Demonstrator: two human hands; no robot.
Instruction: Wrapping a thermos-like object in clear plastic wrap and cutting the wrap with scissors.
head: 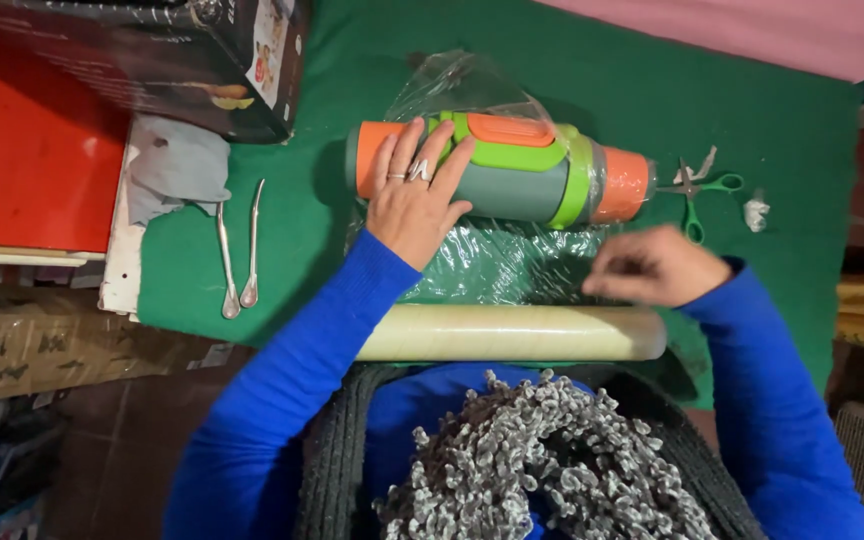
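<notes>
Pressing flat on the grey-green-orange plastic flask (512,170), left hand (414,200) has fingers spread; flask lies sideways, long axis left-right, on clear crinkled wrap (492,262) over green tabletop (332,260). Right hand (652,265) pinches wrap edge, nearer the cream film roll (512,333).

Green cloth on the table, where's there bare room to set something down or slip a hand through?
Bare green cloth lies beyond the flask, toward the pink edge, and between the two spoons and the left hand. It is crowded around the flask: cling film, the film roll, the right hand and scissors.
</notes>
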